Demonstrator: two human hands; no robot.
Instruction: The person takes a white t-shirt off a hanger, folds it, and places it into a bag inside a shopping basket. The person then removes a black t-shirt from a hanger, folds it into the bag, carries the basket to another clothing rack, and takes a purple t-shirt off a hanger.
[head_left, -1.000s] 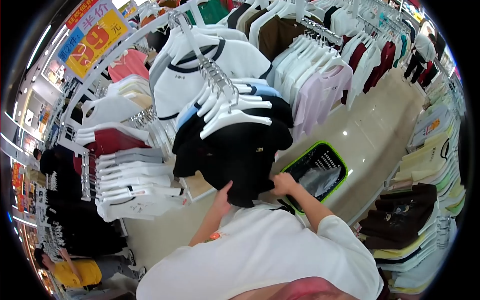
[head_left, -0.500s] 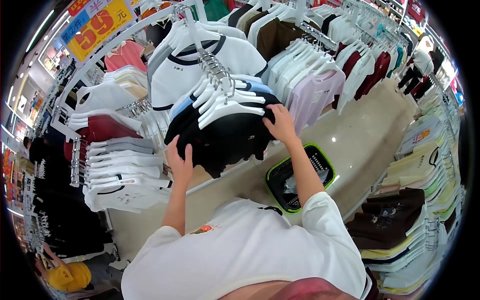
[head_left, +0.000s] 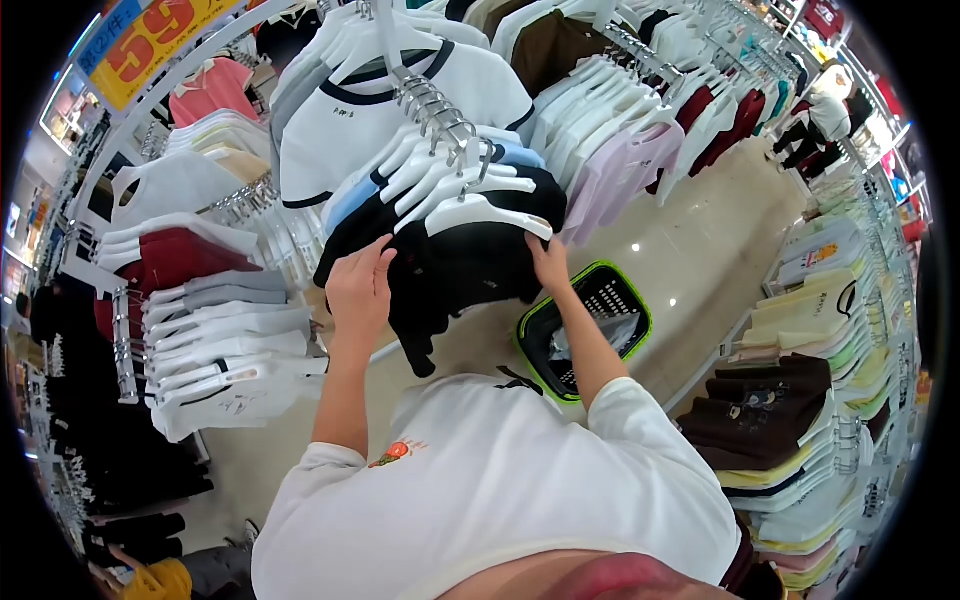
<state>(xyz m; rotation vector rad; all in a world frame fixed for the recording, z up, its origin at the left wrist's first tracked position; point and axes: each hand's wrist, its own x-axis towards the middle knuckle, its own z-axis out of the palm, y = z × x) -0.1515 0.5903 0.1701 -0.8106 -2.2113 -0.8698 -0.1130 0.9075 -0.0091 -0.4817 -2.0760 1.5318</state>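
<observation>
A black shirt (head_left: 475, 268) hangs on a white hanger (head_left: 480, 212) at the front end of a rack arm, tilted with its right side drawn nearer to me. My right hand (head_left: 549, 268) pinches its right shoulder just under the hanger's tip. At the other shoulder, my left hand (head_left: 358, 290) is closed on the black fabric, fingertips pointing up; part of its grip is hidden. More dark, light blue and white tops hang tightly behind it, below a white T-shirt (head_left: 350, 135) with dark trim.
A black basket with a green rim (head_left: 648, 320) stands on the floor, clear plastic inside. White shirts (head_left: 235, 345) hang on the left, a lilac shirt (head_left: 625, 170) beyond, and a brown shirt (head_left: 760, 405) on the right rack. A person (head_left: 825, 110) stands far down the aisle.
The front black shirt and its hanger have swung askew, the right side coming toward me. My right hand has moved down to the hanger's tip; my left fingers have closed in.
</observation>
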